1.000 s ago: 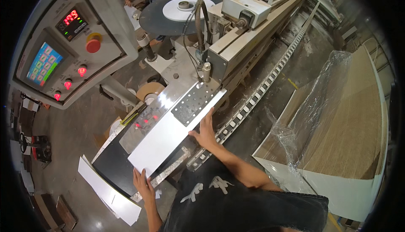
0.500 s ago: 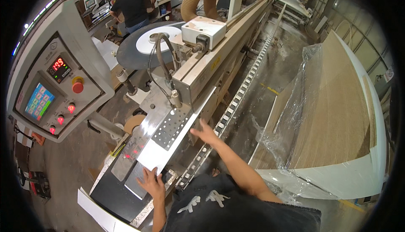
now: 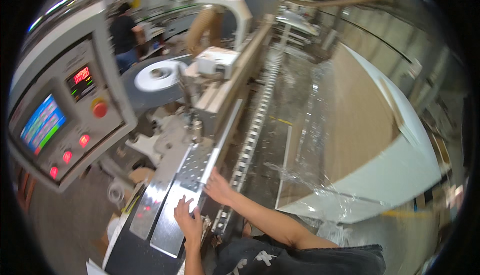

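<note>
Panel [image 3: 222,141], long and white, lies along the right edge of the perforated plate [image 3: 194,167] and on beside the near part of the beam [image 3: 242,72]; its left side there may be hidden under the machine. Progress, my read: partway. Done: it's on the machine, near end clear of the shiny metal plate [image 3: 167,230]. Left: near end not yet past the perforated plate, and the far run of the beam beyond its visible tip. Right hand [image 3: 219,189] is at the near end, looks touching; blurred, can't tell grip from plain contact. Left hand [image 3: 188,221] holds nothing, fingers apart over the metal plate; contact unclear. Roller track [image 3: 249,147] runs to the right.
</note>
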Motion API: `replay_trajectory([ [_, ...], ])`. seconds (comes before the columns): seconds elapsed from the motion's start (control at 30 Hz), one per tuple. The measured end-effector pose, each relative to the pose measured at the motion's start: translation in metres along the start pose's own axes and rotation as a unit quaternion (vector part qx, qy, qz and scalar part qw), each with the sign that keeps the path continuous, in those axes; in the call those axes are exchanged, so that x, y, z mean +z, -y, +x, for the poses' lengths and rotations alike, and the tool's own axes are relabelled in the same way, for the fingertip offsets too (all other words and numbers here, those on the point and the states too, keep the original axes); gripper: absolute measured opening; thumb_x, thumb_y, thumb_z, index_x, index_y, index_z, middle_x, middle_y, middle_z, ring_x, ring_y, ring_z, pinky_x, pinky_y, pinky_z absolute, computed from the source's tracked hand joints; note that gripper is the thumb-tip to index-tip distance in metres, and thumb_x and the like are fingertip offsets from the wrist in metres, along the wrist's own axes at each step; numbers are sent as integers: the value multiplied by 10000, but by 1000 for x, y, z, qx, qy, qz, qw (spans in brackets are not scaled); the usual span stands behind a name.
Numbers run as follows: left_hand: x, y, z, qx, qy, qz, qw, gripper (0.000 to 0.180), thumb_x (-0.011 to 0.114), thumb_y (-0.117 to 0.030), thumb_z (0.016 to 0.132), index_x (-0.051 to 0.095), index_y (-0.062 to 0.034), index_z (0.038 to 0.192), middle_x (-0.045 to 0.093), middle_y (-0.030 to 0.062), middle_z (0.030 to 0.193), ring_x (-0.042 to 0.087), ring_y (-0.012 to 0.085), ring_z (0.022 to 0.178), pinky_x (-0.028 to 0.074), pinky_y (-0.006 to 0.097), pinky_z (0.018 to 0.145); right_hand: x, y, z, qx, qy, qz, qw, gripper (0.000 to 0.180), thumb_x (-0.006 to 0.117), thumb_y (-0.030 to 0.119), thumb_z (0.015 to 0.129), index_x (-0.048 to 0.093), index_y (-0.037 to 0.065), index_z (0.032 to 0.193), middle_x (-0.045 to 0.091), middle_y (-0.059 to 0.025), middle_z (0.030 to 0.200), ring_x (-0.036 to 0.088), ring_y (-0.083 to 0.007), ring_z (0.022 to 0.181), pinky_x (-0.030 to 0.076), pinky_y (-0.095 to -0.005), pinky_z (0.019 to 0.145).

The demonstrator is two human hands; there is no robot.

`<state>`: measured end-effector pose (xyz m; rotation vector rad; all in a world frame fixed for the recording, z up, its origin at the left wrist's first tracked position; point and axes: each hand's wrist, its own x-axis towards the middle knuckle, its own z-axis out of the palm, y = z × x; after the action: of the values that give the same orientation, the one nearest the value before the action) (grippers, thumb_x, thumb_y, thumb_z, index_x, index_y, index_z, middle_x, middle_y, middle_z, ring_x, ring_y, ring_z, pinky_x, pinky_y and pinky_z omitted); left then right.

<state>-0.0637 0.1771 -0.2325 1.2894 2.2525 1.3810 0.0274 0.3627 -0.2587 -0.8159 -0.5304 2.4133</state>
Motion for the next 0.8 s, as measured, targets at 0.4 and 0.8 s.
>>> replay_trajectory([
  [0.4,86,-232,-37,220,161,-157,949,337,671,-204,989,660,-20,1271,565,226,1467,542,420,1336,411,507,1124,-149,31,-230,-125,24,-355,926,413,586,372,1095,588,112,1415,654,20,1035,590,-89,857,479,-278,740],
  [0.8,235,-640,-97,551,6,-128,825,627,794,-401,905,592,-62,1393,478,231,1515,424,412,1434,284,553,1197,-288,73,-446,-308,-130,-227,915,535,651,169,1059,470,27,1542,693,-115,1354,680,-173,1159,521,-320,1027],
])
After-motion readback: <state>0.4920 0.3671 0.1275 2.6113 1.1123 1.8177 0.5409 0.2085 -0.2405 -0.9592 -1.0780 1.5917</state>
